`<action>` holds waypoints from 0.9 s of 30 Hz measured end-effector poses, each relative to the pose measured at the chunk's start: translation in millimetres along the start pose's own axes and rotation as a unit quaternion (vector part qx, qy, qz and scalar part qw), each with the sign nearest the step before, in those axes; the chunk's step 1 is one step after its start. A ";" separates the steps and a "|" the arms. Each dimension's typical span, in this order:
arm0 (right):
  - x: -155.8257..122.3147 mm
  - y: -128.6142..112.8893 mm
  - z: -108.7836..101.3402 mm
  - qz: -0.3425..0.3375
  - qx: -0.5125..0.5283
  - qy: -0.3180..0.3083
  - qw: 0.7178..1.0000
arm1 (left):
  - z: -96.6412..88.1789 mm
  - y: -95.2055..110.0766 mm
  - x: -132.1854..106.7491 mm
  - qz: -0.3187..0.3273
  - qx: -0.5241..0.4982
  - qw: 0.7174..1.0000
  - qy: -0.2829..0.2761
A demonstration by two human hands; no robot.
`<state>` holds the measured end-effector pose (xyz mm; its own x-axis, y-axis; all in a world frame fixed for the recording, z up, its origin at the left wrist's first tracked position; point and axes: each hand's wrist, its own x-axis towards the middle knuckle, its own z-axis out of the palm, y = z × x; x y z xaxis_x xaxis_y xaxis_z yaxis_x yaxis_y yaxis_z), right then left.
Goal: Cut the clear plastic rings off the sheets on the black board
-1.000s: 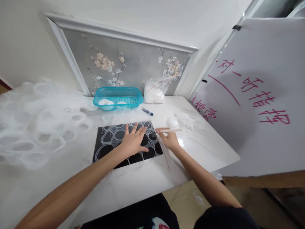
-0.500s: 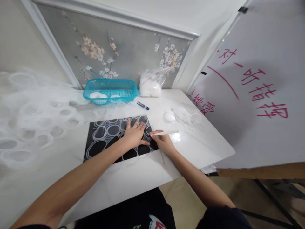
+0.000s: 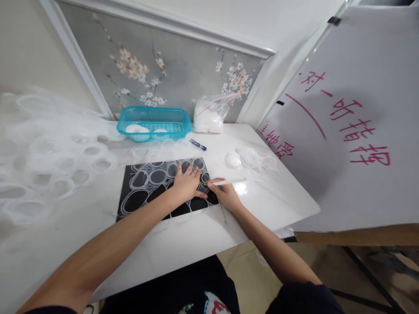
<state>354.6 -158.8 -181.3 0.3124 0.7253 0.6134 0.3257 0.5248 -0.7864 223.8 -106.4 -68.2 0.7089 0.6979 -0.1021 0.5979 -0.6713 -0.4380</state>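
Note:
My left hand (image 3: 188,183) lies flat with fingers spread on a translucent sheet with round cut-outs (image 3: 157,176), which rests over a black mat (image 3: 123,192). My right hand (image 3: 227,195) pinches a slim white pen-like tool (image 3: 229,181) at the mat's right edge. Its tip points left, close to a round outline in the sheet beside my left thumb. The tip is too small to make out, so I cannot tell whether it touches the sheet.
Behind the mat stand a blue plastic basket (image 3: 153,114) holding white round pieces and a clear bag of white material (image 3: 209,117). A blue pen (image 3: 198,145) lies before them. Translucent scraps (image 3: 257,161) lie right; a heap of holed sheets (image 3: 55,161) fills the left. A whiteboard (image 3: 353,183) stands right.
The view has shifted slightly. My left hand stays flat on the sheet, and my right hand keeps the white tool in nearly the same spot.

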 end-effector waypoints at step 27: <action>79.1 -119.5 -19.7 -0.081 0.122 0.077 0.986 | -28.1 -29.9 -45.2 -0.036 -0.173 0.962 0.208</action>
<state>358.0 -172.9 -37.4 0.4124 0.5557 0.7219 0.1650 0.7337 -0.6591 184.4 -124.9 -25.4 0.7061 0.6342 0.3151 0.6891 -0.7178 -0.0995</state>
